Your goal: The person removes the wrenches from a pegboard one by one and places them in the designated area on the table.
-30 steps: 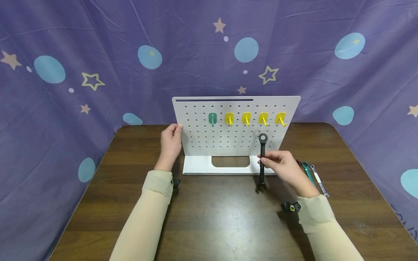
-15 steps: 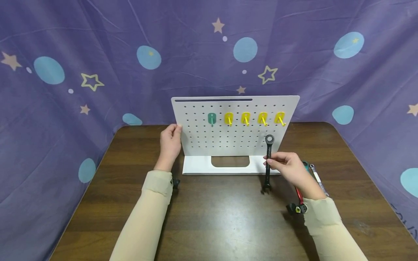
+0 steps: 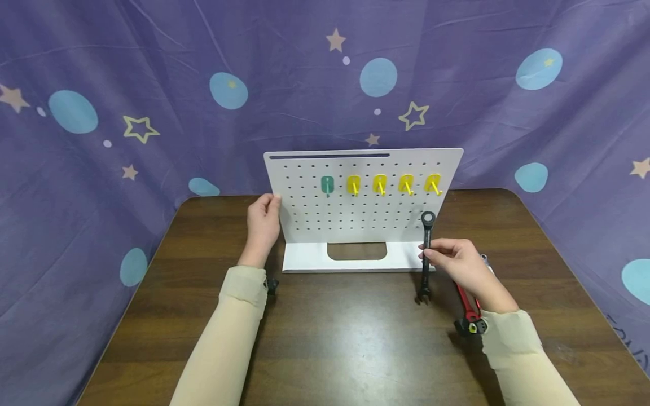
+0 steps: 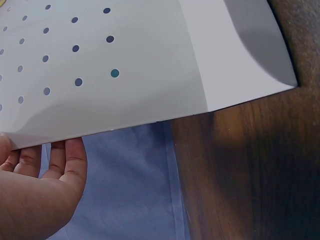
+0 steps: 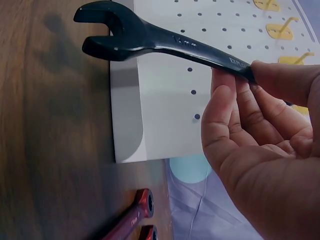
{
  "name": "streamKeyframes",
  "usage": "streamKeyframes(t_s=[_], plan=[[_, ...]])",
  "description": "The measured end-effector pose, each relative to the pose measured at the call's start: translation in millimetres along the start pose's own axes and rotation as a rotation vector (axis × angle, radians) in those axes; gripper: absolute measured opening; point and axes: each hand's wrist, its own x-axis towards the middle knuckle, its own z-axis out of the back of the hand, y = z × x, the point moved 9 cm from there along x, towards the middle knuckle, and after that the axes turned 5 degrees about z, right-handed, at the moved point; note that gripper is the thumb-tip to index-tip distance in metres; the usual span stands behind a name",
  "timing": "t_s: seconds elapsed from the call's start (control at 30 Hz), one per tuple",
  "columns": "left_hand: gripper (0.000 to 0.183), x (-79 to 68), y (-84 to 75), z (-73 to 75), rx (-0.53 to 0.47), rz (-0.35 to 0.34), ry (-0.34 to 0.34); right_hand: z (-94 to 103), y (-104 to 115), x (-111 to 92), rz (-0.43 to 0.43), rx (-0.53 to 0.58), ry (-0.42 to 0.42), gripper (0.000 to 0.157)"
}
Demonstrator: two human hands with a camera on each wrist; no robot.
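A black combination wrench [image 3: 426, 256] stands upright in the air, ring end up and open end down, before the right part of a white pegboard [image 3: 350, 217]. My right hand [image 3: 459, 262] pinches its shaft between thumb and fingers, as the right wrist view also shows with the wrench [image 5: 165, 40] close up. My left hand [image 3: 264, 223] grips the pegboard's left edge; in the left wrist view its fingers [image 4: 75, 157] go behind the board. One green hook [image 3: 327, 184] and several yellow hooks [image 3: 380, 184] sit in a row on the board, with nothing hanging on them.
Red wrenches [image 3: 467, 304] lie on the wooden table [image 3: 345, 338] under my right wrist, partly hidden. Behind them the end of a silver wrench [image 3: 485, 259] shows. A purple patterned curtain [image 3: 304, 84] hangs behind the table.
My right hand has moved to the right with the black wrench, covering the green wrench and exposing more of the red ones. My left hand stays on the board's edge.
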Motion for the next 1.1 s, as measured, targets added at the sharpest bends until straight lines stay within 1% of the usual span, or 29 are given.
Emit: streamKeyframes(t_s=[0.2,0.37,0.5,0.63,0.8,0.9,1.1], plan=[[0.025,0.1,-0.3,0.5,-0.002,0.001,0.001,6.8,-3.3,-3.5,-0.018,0.029,-0.008,0.030],[0.024,0.5,-0.9,0.2,0.000,-0.004,0.001,15.0,-6.8,-8.7,-0.066,0.004,-0.020,0.033],[0.025,0.7,-1.4,-0.6,0.006,-0.001,0.005,21.7,-6.5,-13.3,-0.059,-0.016,-0.018,0.030],[0.025,0.6,-1.1,-1.0,0.004,0.005,0.007,26.2,-6.5,-15.6,-0.033,0.007,-0.013,0.029],[0.026,-0.5,-0.6,-0.6,0.003,0.011,0.008,32.3,-12.2,-18.8,-0.060,0.046,-0.013,0.032],[0.026,-1.0,-0.3,-1.0,0.004,0.013,0.012,36.4,-15.0,-21.1,-0.077,0.046,-0.012,0.033],[0.026,-0.8,-0.8,-0.7,-0.004,0.009,0.006,45.3,-16.5,-26.8,-0.073,-0.008,-0.021,0.033]])
